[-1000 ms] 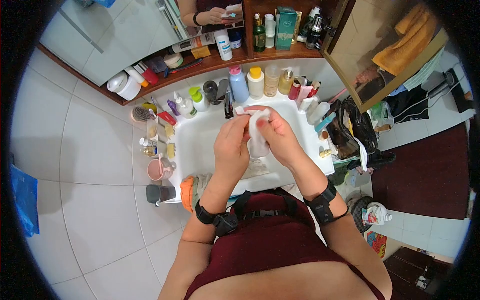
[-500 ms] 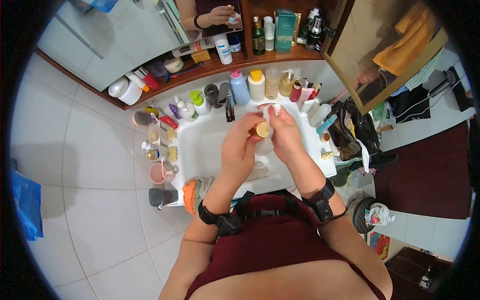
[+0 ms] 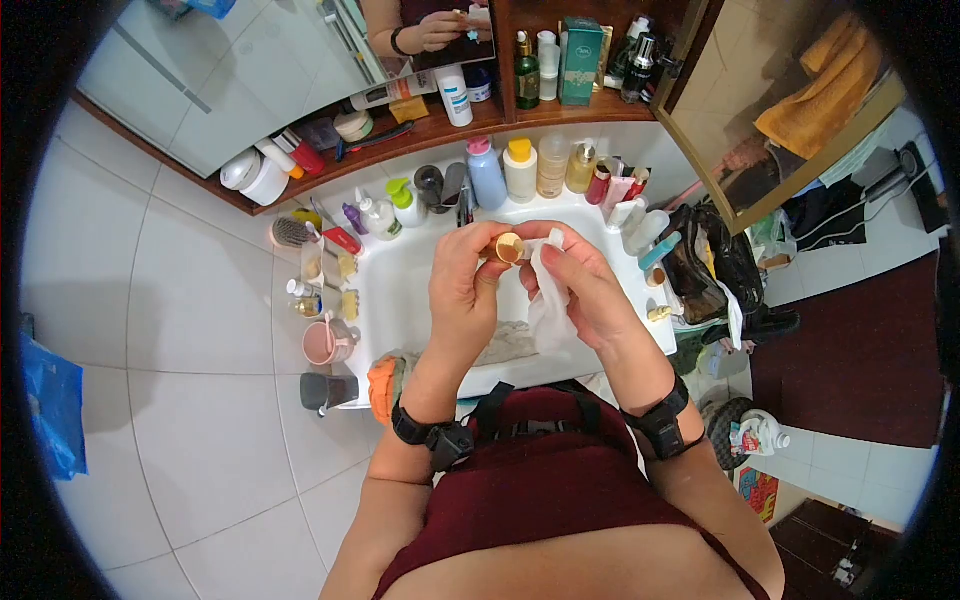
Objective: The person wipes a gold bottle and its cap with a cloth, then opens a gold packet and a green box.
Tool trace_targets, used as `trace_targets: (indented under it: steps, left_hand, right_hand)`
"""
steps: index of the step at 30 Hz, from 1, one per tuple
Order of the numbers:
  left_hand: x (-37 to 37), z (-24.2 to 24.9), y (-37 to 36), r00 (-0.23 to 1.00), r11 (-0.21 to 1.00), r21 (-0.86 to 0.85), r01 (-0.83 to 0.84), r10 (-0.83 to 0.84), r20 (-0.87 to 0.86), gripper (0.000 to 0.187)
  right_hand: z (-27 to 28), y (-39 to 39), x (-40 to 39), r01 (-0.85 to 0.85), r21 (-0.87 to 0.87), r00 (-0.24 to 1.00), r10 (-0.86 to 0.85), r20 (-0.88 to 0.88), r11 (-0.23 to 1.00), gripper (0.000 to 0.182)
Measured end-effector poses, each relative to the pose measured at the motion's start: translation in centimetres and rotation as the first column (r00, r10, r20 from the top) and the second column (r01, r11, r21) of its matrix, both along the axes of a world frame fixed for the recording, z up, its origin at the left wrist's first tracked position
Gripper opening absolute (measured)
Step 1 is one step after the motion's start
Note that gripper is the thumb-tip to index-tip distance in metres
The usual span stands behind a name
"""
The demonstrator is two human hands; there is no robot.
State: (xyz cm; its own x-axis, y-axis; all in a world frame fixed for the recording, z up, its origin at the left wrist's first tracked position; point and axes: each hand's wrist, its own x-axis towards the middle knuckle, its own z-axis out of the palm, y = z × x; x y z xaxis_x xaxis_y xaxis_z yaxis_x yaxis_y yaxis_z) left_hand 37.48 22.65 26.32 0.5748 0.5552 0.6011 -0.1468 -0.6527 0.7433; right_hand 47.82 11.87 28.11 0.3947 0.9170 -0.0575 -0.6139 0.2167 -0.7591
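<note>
Over the white sink (image 3: 400, 300), my left hand (image 3: 465, 280) is closed round a small item with a round gold cap (image 3: 509, 248), whose end faces up. Just to its right, my right hand (image 3: 585, 285) grips a white tissue (image 3: 550, 305) between thumb and fingers, and the tissue hangs down below it. Both hands are close together, with the tissue beside the gold cap. A greyish cloth (image 3: 508, 343) lies in the basin beneath them. The body of the capped item is mostly hidden by my fingers.
Bottles such as a blue one (image 3: 487, 178) and a yellow-capped one (image 3: 520, 175) line the sink's back edge. Above is a wooden shelf (image 3: 450, 128) with toiletries. A pink cup (image 3: 328, 342) stands left; a black bag (image 3: 700, 260) is at the right.
My right hand has moved slightly right and down, and the tissue now hangs lower and more spread out. The gold cap has shifted slightly left and up with my left hand.
</note>
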Motion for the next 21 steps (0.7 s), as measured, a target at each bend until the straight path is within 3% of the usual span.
trace_targets:
  steps: [1,4,16,19,21]
  left_hand:
    - [0.05,-0.03,0.02,1.000,1.000,0.001,0.006,-0.006,0.004,0.026]
    - [0.09,-0.09,-0.08,1.000,1.000,-0.001,0.017,-0.017,0.014,0.026]
    - [0.13,0.17,-0.27,0.998,0.995,0.100,-0.006,0.001,0.055,0.027]
    - [0.12,0.19,-0.35,0.999,0.997,0.073,-0.014,0.010,0.047,0.026]
    - [-0.01,0.34,-0.36,0.999,0.998,0.060,-0.025,0.024,0.029,0.025]
  right_hand:
    - [0.03,0.02,0.04,-0.016,0.005,0.999,0.017,-0.036,1.000,0.028]
    - [-0.40,0.25,-0.08,0.023,-0.060,0.997,-0.018,0.074,0.998,0.029]
    - [0.15,0.53,-0.76,0.041,-0.063,0.984,-0.051,-0.169,0.997,0.021]
    - [0.16,0.52,-0.79,0.041,-0.056,0.981,-0.050,-0.185,0.998,0.021]
    - [0.24,0.41,-0.88,0.041,-0.044,0.993,-0.046,-0.107,0.998,0.022]
